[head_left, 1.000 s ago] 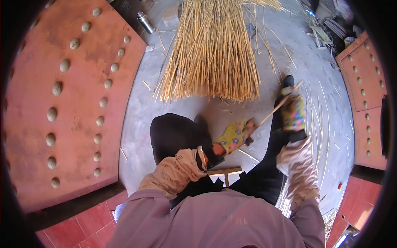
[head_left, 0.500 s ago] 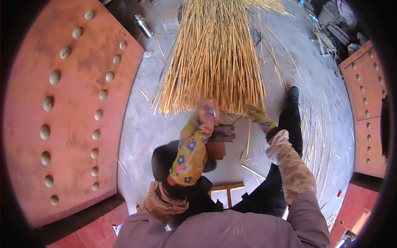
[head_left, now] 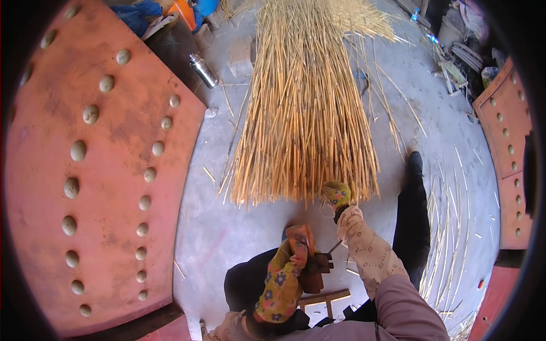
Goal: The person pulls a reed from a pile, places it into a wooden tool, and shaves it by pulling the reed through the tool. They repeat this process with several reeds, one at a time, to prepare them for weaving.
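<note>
My left hand [head_left: 298, 258], in a yellow floral glove, is closed on a reddish-brown block [head_left: 300, 234] above my lap. Beside it is a dark brown slatted wooden piece [head_left: 320, 263]; whether the two are joined I cannot tell. My right hand [head_left: 337, 195], gloved in the same pattern, is at the near, cut ends of a big spread of straw-coloured reeds [head_left: 301, 125], right of its middle. Its fingers look curled, and what they hold is hidden. A thin pale loop [head_left: 326, 209] shows just below them.
Studded orange-red doors [head_left: 114, 170] stand at the left, another studded panel [head_left: 506, 136] at the right. A metal flask [head_left: 203, 71] and a block [head_left: 241, 57] are at the far left. Loose stalks [head_left: 449, 227] lie beside my right leg [head_left: 412, 221]. A wooden stool [head_left: 324, 296] is below.
My left hand has drawn back from the reed ends toward my body with the block. My right hand has moved left onto the reed ends. The view has tilted toward the far side.
</note>
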Demonstrator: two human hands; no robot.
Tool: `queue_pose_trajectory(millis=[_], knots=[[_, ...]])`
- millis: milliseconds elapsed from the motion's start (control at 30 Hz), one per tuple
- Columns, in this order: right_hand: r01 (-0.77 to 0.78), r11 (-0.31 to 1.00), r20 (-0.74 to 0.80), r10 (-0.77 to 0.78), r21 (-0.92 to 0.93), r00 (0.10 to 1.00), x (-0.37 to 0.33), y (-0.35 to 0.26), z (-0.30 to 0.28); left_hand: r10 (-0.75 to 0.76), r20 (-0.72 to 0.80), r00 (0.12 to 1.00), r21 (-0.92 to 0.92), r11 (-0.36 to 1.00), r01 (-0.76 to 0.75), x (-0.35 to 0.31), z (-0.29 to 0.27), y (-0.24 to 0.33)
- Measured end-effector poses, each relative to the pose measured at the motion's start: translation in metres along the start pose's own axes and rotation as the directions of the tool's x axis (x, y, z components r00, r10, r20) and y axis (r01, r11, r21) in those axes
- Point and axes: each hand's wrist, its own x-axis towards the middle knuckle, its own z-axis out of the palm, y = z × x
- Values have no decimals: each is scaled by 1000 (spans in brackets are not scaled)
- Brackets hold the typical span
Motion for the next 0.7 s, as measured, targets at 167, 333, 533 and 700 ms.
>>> queue_pose_trajectory(millis=[167, 333, 533, 700], knots=[[-119, 863, 9, 131, 490, 991, -52, -88, -47, -24, 70, 997, -93, 995, 30, -4, -7, 0], [-90, 852, -10, 111, 517, 994, -102, -115, -95, 67, 198, 978, -40, 997, -60, -4, -4, -4], [-57, 869, 703, -359, 492, 614, -234, -141, -141, 156, 217, 964, 102, 978, -181, -34, 11, -20], [-156, 949, 842, -158, 274, 516, -346, -141, -134, -149, 473, 869, 82, 989, 124, -28, 2, -68]])
